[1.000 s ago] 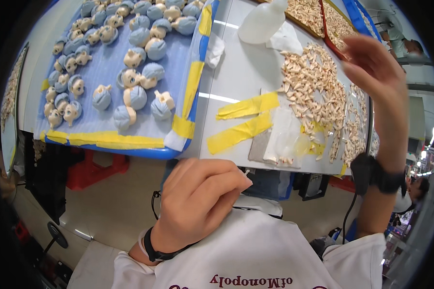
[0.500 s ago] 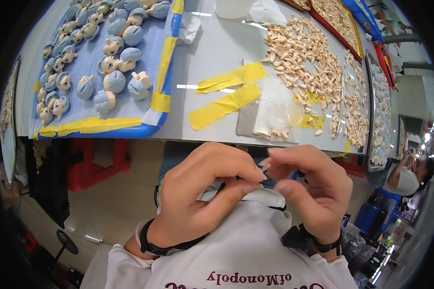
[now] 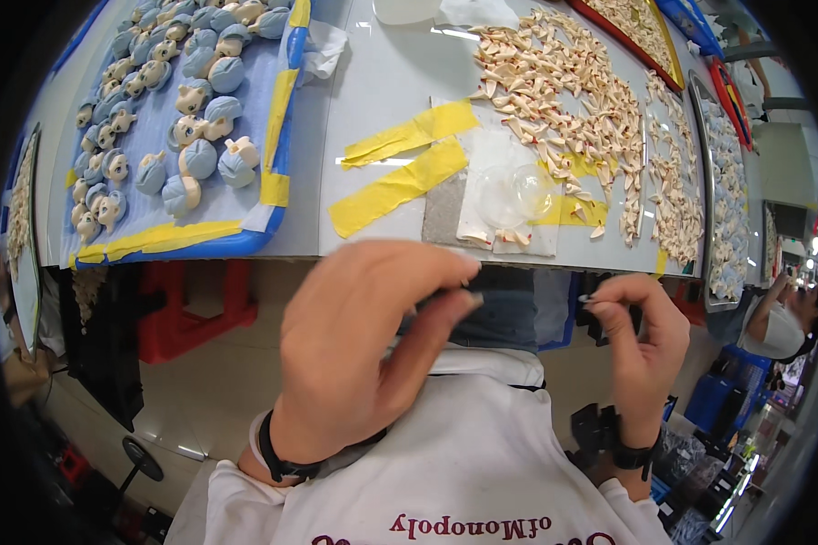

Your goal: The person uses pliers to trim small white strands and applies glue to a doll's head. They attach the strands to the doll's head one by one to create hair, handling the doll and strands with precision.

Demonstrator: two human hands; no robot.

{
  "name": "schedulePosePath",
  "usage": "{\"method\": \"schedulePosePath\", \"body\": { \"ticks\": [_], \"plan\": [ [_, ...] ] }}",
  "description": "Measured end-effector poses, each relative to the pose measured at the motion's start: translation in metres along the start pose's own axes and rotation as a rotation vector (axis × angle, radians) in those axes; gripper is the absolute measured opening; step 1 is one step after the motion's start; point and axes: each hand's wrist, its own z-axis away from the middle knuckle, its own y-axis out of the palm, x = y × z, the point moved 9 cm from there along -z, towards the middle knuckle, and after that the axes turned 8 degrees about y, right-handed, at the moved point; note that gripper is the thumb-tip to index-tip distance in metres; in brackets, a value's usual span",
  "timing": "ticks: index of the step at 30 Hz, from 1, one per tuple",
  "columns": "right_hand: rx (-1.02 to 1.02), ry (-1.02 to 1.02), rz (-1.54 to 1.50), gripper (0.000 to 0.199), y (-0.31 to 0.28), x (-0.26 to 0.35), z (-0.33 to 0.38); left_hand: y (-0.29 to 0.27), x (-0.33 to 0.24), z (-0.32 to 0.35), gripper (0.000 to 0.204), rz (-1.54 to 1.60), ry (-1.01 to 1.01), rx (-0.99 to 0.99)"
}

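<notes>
1. Blue-haired doll heads (image 3: 200, 158) crowd the far and left parts of a blue-rimmed tray (image 3: 236, 242) in the head view, thinning out toward its near side, where bare lining shows.

2. Right of the tray, a broad spread of loose pale pointed pieces (image 3: 600, 118) lies on the table, a large stock apparently yet to be handled. Yellow tape strips (image 3: 400, 189) lie between it and the tray.

3. Near the tray's closest right corner, in front of the table edge, the left hand (image 3: 354, 336) holds its thumb and forefinger tips slightly apart, with nothing clearly visible between them.

4. Farther right of the tray, the right hand (image 3: 645, 336) pinches a tiny pale bit (image 3: 586, 298) between thumb and forefinger, held in the air and not yet set down; its exact kind cannot be told.
</notes>
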Motion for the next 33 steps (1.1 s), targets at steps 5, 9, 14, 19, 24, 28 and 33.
{"method": "schedulePosePath", "body": {
  "ticks": [5, 9, 14, 19, 24, 28, 33],
  "plan": [
    [-0.020, 0.415, 0.498, 0.006, -0.037, -0.113, 0.029, 0.011, 0.001, -0.017, 0.020, -0.343, 0.036, -0.008],
    [0.053, 0.435, 0.691, 0.009, -0.039, -0.181, 0.063, 0.021, 0.009, -0.022, 0.019, -0.413, -0.008, -0.002],
    [0.090, 0.544, 0.589, 0.013, -0.027, -0.207, 0.073, 0.024, 0.009, -0.024, 0.018, -0.452, -0.128, 0.000],
    [0.115, 0.536, 0.499, 0.013, -0.017, -0.212, 0.063, 0.027, 0.006, -0.025, 0.017, -0.549, -0.172, -0.007],
    [0.131, 0.548, 0.482, 0.014, -0.013, -0.218, 0.059, 0.029, 0.003, -0.026, 0.016, -0.610, -0.179, 0.000],
    [0.131, 0.531, 0.469, 0.014, -0.012, -0.225, 0.061, 0.030, 0.006, -0.026, 0.015, -0.655, -0.188, 0.010],
    [0.122, 0.493, 0.459, 0.014, -0.012, -0.230, 0.064, 0.024, 0.014, -0.023, 0.016, -0.445, -0.298, 0.031]
  ]
}}
